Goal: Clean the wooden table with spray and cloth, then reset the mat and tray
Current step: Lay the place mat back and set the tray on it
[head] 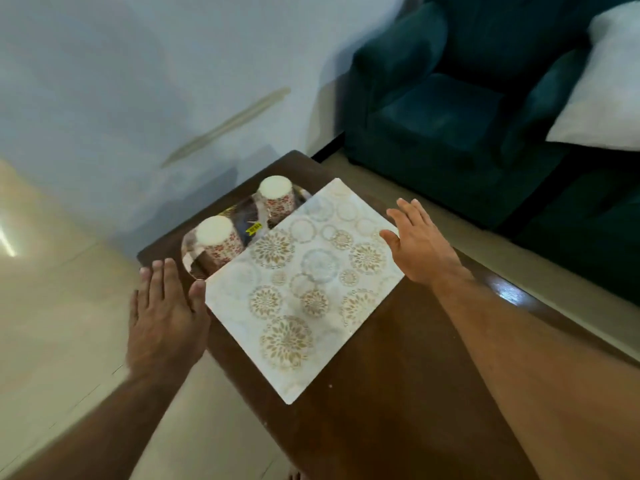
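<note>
Wooden table: bears the mat and tray.
Left hand: fingers straight, thumb at mat's left edge, holding nothing.
Right hand: fingers spread, thumb at mat's right edge, holding nothing.

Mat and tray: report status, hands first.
Left hand and right hand open, flanking the mat, gripping nothing. Mat flat on wooden table, covering the tray's near edge. Two upturned cups on tray.

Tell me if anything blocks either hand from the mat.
Nothing visible does. The left hand and right hand flank the mat, fingers straight; the tray with cups lies beyond it.
</note>
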